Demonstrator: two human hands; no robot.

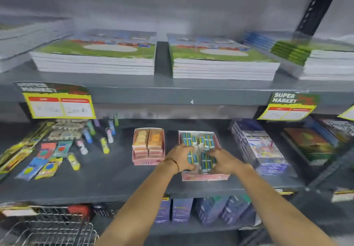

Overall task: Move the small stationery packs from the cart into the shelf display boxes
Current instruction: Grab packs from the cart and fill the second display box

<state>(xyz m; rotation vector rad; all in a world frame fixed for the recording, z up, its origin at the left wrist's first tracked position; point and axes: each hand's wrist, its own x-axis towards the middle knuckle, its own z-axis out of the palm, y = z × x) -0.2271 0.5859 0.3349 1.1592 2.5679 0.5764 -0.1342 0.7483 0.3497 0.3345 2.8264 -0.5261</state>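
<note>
Both hands reach into the pink display box [205,176] that sits near the front edge of the middle shelf [107,180], right of centre. The left hand [181,156] lies curled over the box's left half, fingers bent onto the small teal-and-yellow stationery packs [206,139]; the right hand [222,158] presses on the packs in the near right part. Whether either hand actually grips a pack cannot be told through the blur. The packs stand upright in loose rows and fill most of the box.

Just to the left, apart by a narrow strip of bare shelf, stands a second pink box [148,146] holding orange packs. Wrapped books [262,146] crowd the right side. Bare shelf lies open in front of both boxes. The wire cart [55,228] sits at the lower left, below the shelf's front edge.
</note>
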